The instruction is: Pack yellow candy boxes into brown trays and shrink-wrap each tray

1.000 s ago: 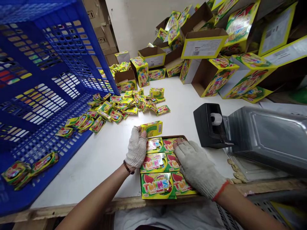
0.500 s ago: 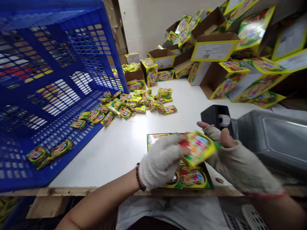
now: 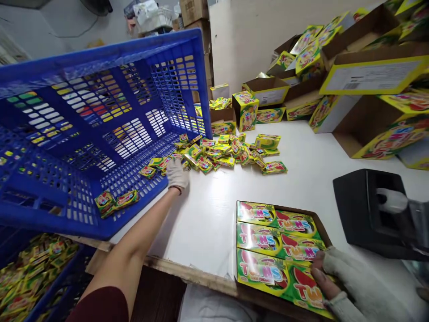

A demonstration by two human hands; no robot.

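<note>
Rectangular yellow-green cardboard packets (image 3: 205,163) are being partly covered by the white-gloved left grip (image 3: 177,174) and right grip (image 3: 355,279); closure cannot be told.

Left arm (image 3: 149,241) outstretched, right fingers (image 3: 319,260) bare-tipped

glossy card covers the packs (image 3: 259,237) at five o'clock; the crate (image 3: 134,51) at nine is smooth plastic. the desk (image 3: 201,219) shines, its edge (image 3: 191,274) rough wood, the gloves (image 3: 358,277) matt knit.
</note>
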